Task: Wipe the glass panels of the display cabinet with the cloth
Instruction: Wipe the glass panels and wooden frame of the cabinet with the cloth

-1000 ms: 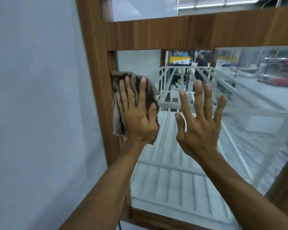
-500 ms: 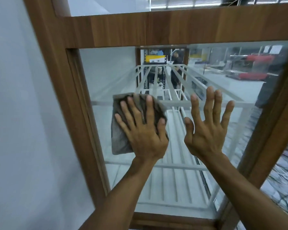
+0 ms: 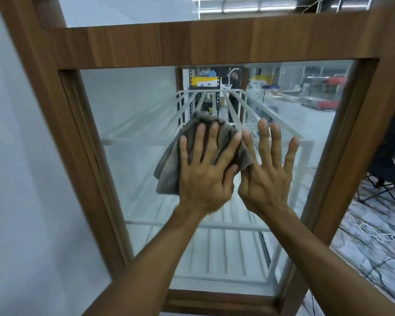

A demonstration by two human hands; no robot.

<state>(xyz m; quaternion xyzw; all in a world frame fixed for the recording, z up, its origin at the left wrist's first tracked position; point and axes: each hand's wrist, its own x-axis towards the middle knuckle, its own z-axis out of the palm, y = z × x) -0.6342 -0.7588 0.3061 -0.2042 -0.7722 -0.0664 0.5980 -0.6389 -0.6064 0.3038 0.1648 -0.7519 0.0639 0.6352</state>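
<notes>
— Head view: cloth [image 3: 172, 166] swept from frame's left edge to centre of the glass panel [image 3: 132, 115], pinned flat under spread left hand [image 3: 204, 172].
— Right hand [image 3: 268, 176] open, empty, just beside. Right half unwiped, likely next.

- The left hand [image 3: 203, 179] is bare, without glove, ring or watch.
- The right hand [image 3: 268, 179] is bare too, with short nails.
- Both forearms show no sleeve up to the picture edge.
</notes>
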